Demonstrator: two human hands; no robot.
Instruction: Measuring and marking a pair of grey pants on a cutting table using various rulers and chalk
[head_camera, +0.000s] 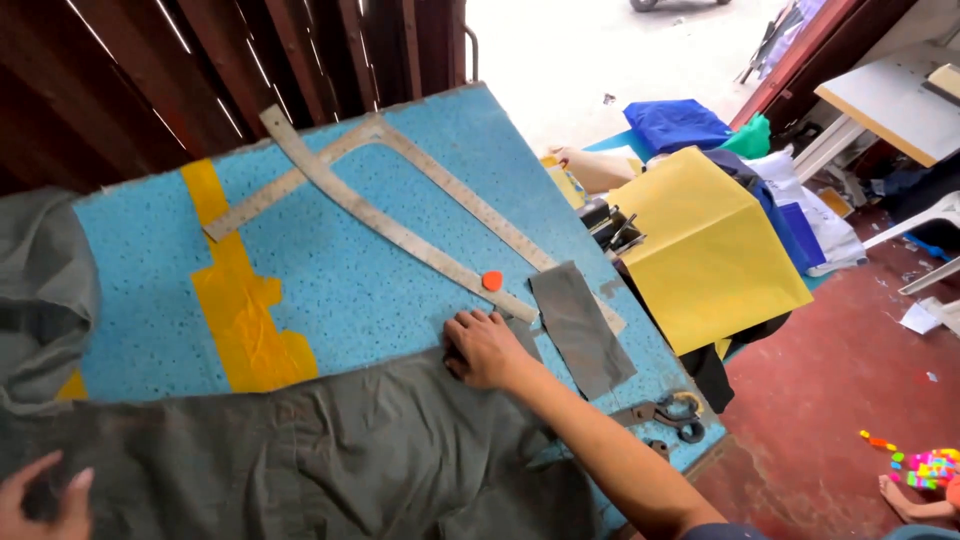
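Observation:
A large piece of dark grey cloth (330, 450) lies across the near part of a blue speckled table (350, 270). My right hand (483, 348) rests flat on the cloth's upper right edge, fingers spread, holding nothing. My left hand (45, 497) touches the cloth at the lower left corner of the view, only partly visible. Just above my right hand sits a small orange tailor's chalk (492, 281), next to a curved metal ruler (385, 215) and an L-shaped metal square (470, 200). A small grey fabric strip (580, 325) lies right of my right hand.
Yellow tape patches (240, 300) mark the table. Scissors (670, 412) lie at the table's near right corner. More grey cloth (40, 290) hangs at the left. Yellow (705, 250) and blue (675, 125) fabrics are stacked beyond the right edge. Another person's foot (905, 495) and coloured toy pieces are on the red floor.

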